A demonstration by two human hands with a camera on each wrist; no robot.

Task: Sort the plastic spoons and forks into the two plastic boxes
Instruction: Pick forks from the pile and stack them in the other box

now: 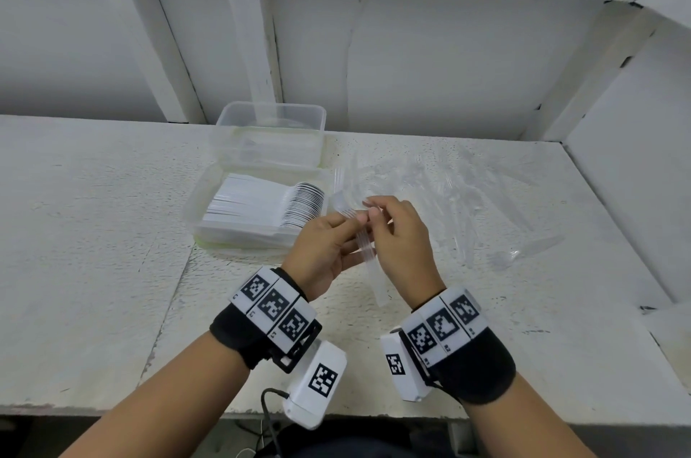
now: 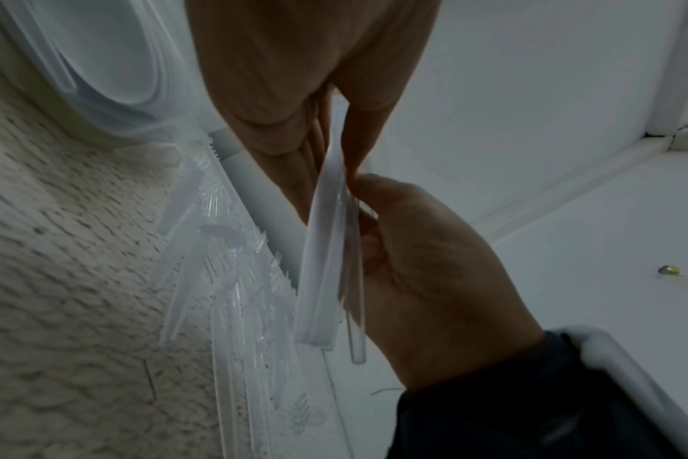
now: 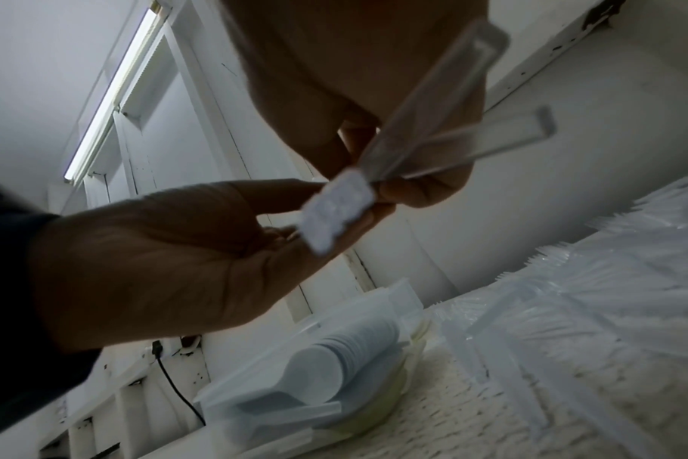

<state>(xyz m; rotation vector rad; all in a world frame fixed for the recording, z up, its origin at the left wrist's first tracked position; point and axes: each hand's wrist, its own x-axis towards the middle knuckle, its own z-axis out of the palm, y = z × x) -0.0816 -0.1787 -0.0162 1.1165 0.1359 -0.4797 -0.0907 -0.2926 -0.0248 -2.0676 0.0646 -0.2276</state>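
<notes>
Clear plastic forks [image 1: 358, 233], bunched, tines up, held in the grip. Near box [image 1: 194, 209], left of grip, holds stacked white spoons [image 1: 265, 205]. Loose forks [image 1: 467, 203] lie right.

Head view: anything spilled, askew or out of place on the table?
Nothing spilled or damaged. The near box holds neatly stacked spoons; clear forks lie loose on the table, still unsorted. Both hands, left hand and right hand, hold a fanned bundle of forks.
</notes>
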